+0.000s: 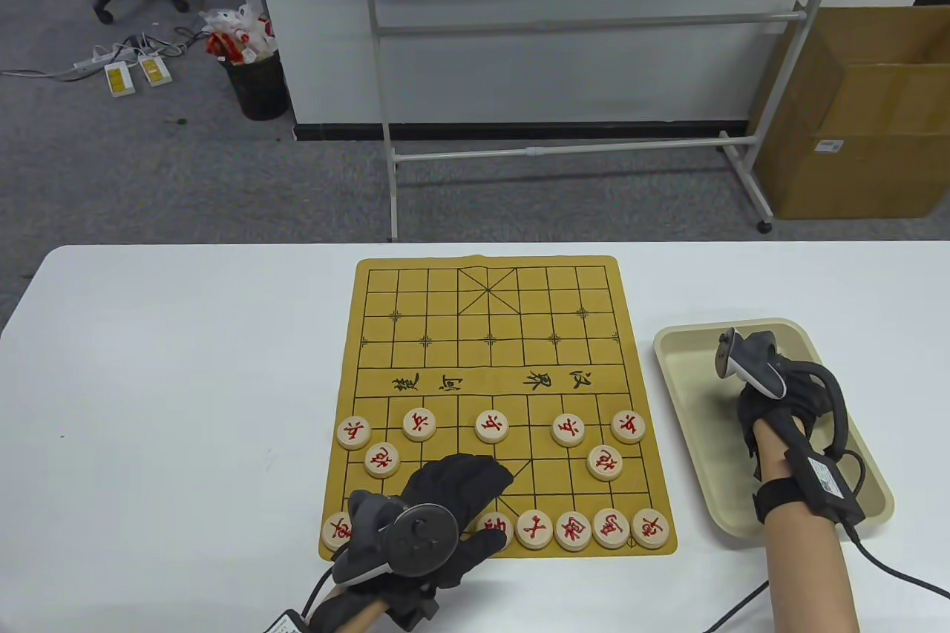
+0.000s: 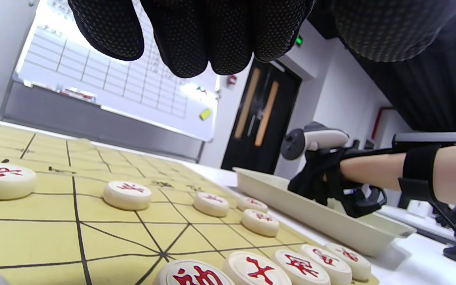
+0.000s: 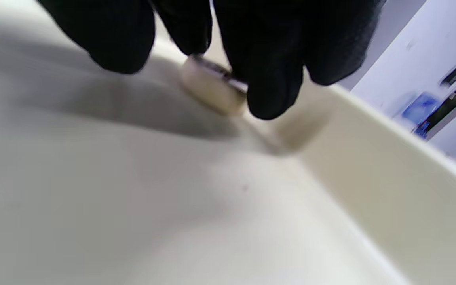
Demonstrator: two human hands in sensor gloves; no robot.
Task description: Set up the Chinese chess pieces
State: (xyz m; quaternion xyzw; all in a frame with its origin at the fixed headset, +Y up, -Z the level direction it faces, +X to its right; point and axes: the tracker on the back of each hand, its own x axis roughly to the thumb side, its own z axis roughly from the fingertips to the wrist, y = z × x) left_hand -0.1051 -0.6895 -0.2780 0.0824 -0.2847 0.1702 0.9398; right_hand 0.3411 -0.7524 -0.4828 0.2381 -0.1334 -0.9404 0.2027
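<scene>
A yellow chess board mat (image 1: 490,366) lies on the white table. Cream pieces with red characters stand on its near half: a row of soldiers (image 1: 491,427), two cannons (image 1: 382,460) (image 1: 604,462) and a near row (image 1: 573,530). My left hand (image 1: 475,496) lies palm down over the near row's left part and holds nothing; its fingers (image 2: 196,35) hang free above the board. My right hand (image 1: 749,403) reaches into the beige tray (image 1: 683,351). Its fingertips (image 3: 275,79) pinch a tilted cream piece (image 3: 212,93) at the tray floor near the wall.
The tray (image 2: 315,217) sits right of the board, close to its edge. Glove cables (image 1: 890,574) trail off the table's front right. Behind the table stand a whiteboard frame (image 1: 564,151), a cardboard box (image 1: 861,121) and a bin (image 1: 260,80).
</scene>
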